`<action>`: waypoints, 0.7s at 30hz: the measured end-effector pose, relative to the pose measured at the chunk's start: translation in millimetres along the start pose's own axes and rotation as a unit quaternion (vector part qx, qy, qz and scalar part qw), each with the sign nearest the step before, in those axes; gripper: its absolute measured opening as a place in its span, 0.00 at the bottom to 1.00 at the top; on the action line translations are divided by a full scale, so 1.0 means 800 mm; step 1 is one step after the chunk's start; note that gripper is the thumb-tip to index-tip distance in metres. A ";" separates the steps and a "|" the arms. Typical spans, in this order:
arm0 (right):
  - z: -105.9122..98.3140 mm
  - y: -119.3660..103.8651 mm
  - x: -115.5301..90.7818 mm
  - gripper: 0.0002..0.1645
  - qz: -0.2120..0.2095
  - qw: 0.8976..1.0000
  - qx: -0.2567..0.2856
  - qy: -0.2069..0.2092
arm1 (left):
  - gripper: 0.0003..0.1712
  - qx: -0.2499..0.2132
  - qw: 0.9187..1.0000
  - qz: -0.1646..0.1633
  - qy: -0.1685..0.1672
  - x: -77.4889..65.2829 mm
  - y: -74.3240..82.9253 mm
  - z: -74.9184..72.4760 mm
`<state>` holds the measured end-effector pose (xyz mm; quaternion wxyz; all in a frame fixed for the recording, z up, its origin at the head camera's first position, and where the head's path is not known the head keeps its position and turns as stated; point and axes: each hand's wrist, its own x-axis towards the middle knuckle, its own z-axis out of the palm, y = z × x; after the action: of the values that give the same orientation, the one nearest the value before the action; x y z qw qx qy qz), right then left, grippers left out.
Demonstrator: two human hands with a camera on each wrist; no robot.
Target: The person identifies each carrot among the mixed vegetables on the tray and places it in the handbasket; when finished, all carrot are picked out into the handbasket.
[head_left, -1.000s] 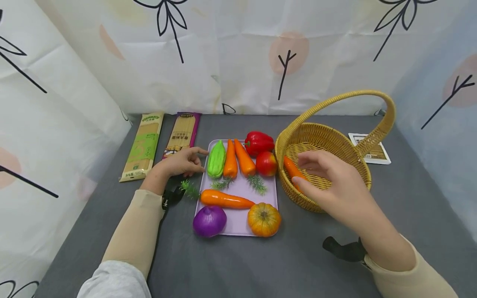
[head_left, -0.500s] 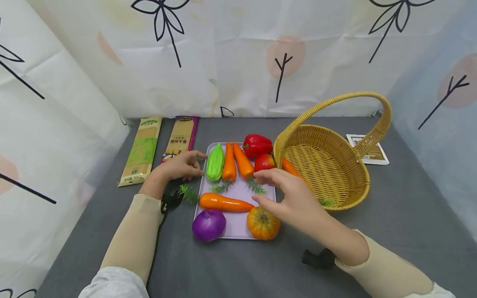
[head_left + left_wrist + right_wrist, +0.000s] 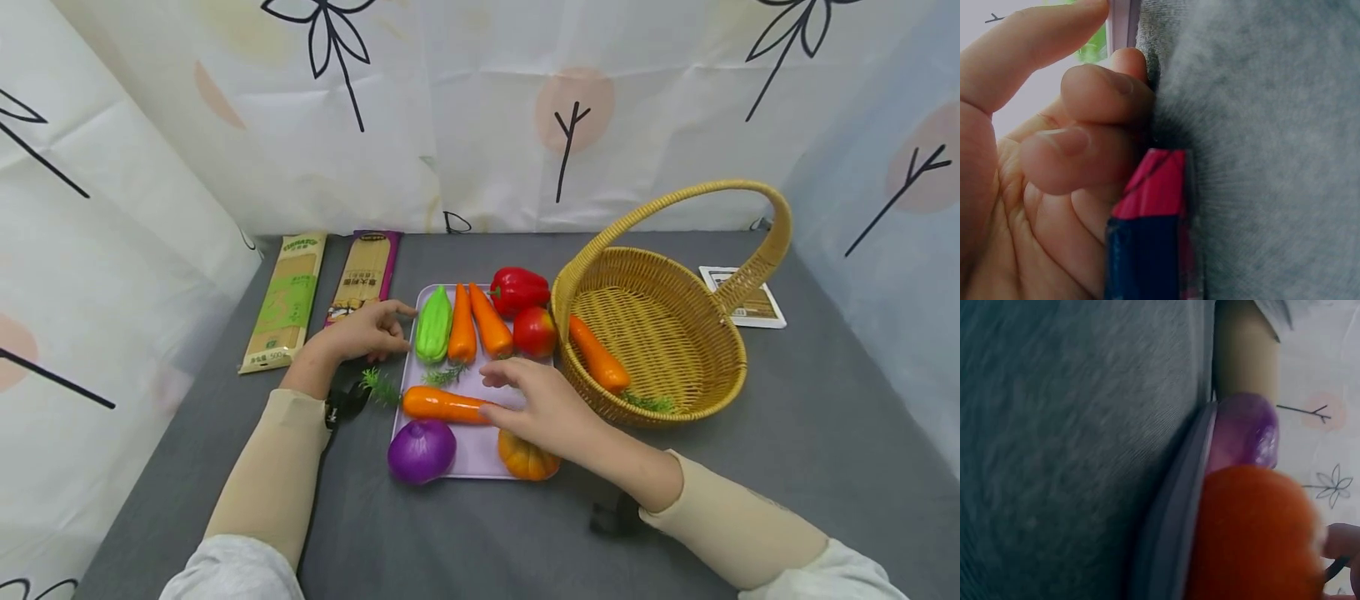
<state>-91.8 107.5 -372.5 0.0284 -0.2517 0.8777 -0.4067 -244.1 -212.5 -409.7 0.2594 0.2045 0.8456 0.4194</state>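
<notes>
Grey is the table, and white printed cloth hangs behind it. From where I stand, the right grip is wide, thumb apart from fingers. One lying carrot is just to its left, the thin end hidden by the thumb. Partly behind this grip sits a pumpkin. The left grip is relaxed at the lilac tray, just beside the green vegetable.

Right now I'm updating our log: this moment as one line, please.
left hand: beside tray | right hand: over tray, near pumpkin | basket carrots: one | tray carrots: three
</notes>
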 end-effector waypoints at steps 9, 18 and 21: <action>0.007 0.021 0.018 0.28 0.047 0.997 0.030 -0.048 | 0.35 -0.005 1.000 -0.001 -0.005 0.002 -0.002 -0.001; 0.012 0.039 0.029 0.23 0.078 0.991 0.064 -0.092 | 0.35 -0.004 1.000 -0.002 0.000 0.002 0.000 0.001; 0.012 0.041 0.033 0.23 0.072 0.991 0.054 -0.102 | 0.35 -0.004 1.000 -0.002 0.001 0.002 0.000 0.001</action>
<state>-125.7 106.2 -399.0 0.1607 -0.2258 0.8629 -0.4227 -244.8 -211.3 -410.3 0.2597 0.2018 0.8447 0.4222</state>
